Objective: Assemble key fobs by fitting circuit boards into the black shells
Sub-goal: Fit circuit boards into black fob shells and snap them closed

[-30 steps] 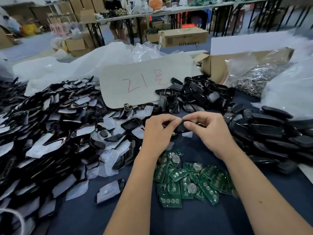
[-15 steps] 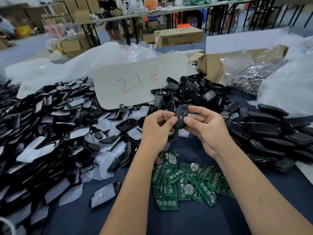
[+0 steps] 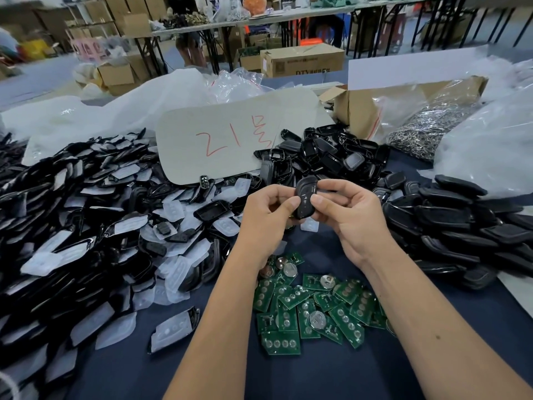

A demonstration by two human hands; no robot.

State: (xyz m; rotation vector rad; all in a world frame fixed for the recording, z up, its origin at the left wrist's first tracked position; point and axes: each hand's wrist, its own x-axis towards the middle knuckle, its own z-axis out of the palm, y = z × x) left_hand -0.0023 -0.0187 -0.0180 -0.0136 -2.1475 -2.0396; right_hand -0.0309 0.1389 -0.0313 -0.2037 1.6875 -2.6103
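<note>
A black key fob shell [image 3: 305, 197] stands upright above the table's middle, pinched from both sides. My left hand [image 3: 266, 217] holds its left edge with thumb and curled fingers. My right hand [image 3: 349, 215] grips its right edge, thumb on the front face. Below my wrists lies a loose heap of green circuit boards [image 3: 314, 310], some with coin cells. Whether a board sits inside the held shell is hidden.
A large pile of black shells with white rubber pads [image 3: 86, 226] fills the left. More shells [image 3: 331, 157] lie behind my hands, and closed black fobs [image 3: 461, 226] are stacked right. A grey card marked in red [image 3: 230, 140], a cardboard box [image 3: 363, 111] and plastic bags stand behind.
Both hands raised the black shell from a flat, hidden position and turned it upright facing me. The camera view shifted slightly.
</note>
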